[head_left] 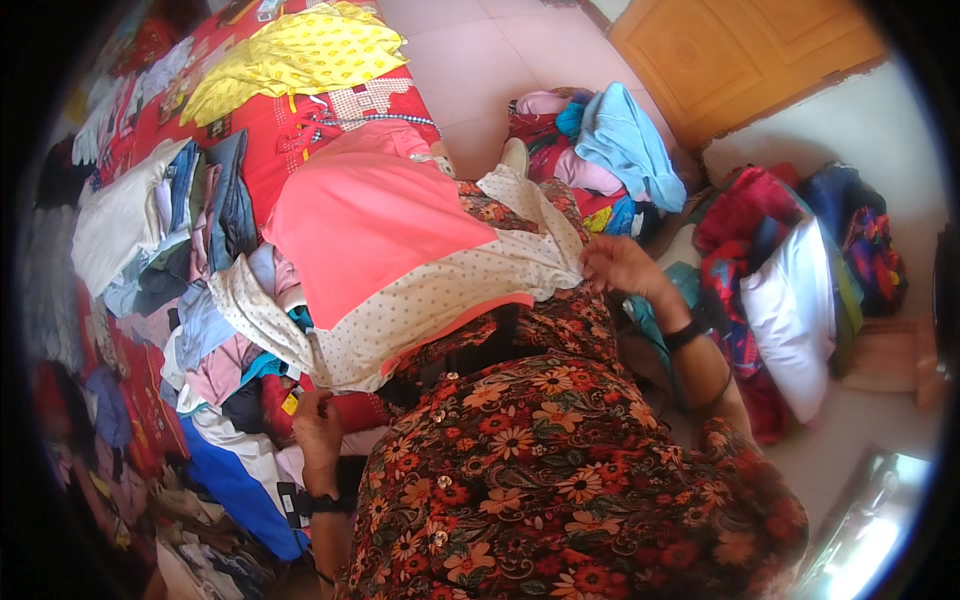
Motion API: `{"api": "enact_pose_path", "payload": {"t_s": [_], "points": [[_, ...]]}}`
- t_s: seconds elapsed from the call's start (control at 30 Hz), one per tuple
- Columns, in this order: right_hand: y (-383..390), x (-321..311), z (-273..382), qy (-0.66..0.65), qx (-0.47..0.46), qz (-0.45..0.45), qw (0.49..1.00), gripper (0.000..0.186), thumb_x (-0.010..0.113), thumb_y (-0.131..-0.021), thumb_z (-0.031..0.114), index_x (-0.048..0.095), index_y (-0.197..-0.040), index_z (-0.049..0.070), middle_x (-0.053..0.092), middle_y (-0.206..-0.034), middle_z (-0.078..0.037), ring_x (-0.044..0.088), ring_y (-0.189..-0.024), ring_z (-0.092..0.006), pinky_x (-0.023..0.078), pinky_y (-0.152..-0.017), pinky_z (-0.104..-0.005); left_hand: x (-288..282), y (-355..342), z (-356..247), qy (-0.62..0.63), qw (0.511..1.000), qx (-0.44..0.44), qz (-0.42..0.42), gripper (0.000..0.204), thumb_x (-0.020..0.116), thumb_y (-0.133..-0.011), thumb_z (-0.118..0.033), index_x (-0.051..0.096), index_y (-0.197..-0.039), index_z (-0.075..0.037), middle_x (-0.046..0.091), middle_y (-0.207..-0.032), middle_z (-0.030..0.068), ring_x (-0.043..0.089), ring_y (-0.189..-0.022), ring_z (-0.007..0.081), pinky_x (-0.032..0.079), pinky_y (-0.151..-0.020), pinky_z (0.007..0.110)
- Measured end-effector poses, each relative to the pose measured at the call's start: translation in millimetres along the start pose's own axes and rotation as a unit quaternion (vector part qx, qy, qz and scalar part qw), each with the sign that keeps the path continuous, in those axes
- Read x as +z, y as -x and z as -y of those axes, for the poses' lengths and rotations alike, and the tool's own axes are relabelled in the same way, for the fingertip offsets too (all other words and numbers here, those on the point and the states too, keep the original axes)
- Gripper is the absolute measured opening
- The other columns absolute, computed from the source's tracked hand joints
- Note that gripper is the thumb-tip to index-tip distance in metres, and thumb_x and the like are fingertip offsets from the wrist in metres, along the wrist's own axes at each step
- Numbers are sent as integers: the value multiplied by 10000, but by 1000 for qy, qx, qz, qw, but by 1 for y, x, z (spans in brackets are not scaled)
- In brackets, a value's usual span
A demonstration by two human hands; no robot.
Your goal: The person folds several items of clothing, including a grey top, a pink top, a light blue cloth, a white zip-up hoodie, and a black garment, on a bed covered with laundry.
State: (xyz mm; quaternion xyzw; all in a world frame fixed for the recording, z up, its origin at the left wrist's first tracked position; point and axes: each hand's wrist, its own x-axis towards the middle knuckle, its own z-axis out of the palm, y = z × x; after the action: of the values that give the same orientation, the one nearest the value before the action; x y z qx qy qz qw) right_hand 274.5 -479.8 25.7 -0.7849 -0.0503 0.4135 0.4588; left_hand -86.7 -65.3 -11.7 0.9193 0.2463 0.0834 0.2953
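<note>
A coral-pink top [375, 225] with white, dark-dotted sleeves and shoulder panel lies spread over my lap and the bed edge. My right hand [630, 270] pinches the dotted cloth at the garment's right side. Beside its lower left corner, my left hand [318, 440] has its fingers curled together; whether cloth is between them is hidden. One dotted sleeve [262, 315] stretches out to the left, and the other [540, 215] folds up at the right.
A stack of folded clothes [150, 205] sits left on the red bed sheet [270, 170]. Farther back lies a yellow patterned cloth [300, 55]. Clothing heaps with a light-blue garment [625, 140] and a white one [790, 310] rest at the right, near a wooden door [740, 60].
</note>
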Motion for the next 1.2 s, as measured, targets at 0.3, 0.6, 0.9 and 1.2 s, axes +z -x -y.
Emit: {"api": "enact_pose_path", "payload": {"t_s": [0.3, 0.6, 0.9, 1.2], "points": [[-137, -1, 16, 357, -93, -197, 909, 423, 611, -862, 415, 642, -975, 9, 665, -856, -228, 643, -800, -390, 493, -717, -472, -33, -50, 14, 204, 959, -167, -104, 121, 591, -920, -106, 591, -918, 15, 584, -743, 16, 530, -661, 84, 439, -595, 248], [-154, -7, -8, -57, -81, -232, 968, 381, 585, -896, 244, 574, -1135, -53, 660, -1014, -162, 617, -850, -252, 499, -733, -369, -26, -122, 17, 54, 944, -143, -293, 488, 709, -863, -361, 522, -1048, 50, 569, -878, 89, 528, -765, 182, 454, -694, 306], [-112, -41, -12, -502, -71, -220, 833, 385, 457, -957, 225, 560, -1179, -72, 618, -1193, -199, 582, -1125, -290, 416, -1019, -438, -13, -131, 49, 95, 945, -178, -256, 122, 578, -886, -135, 594, -880, -15, 598, -648, 97, 576, -565, 253, 469, -551, 360], [-28, 77, 117, 2, -389, -121, 913, 131, 637, -883, 34, 585, -1001, 54, 620, -989, -42, 570, -892, -131, 470, -809, -280, -28, -120, 33, 412, 825, -190, -336, 147, 636, -918, -157, 558, -853, -51, 549, -659, -2, 491, -523, 77, 402, -483, 223]]}}
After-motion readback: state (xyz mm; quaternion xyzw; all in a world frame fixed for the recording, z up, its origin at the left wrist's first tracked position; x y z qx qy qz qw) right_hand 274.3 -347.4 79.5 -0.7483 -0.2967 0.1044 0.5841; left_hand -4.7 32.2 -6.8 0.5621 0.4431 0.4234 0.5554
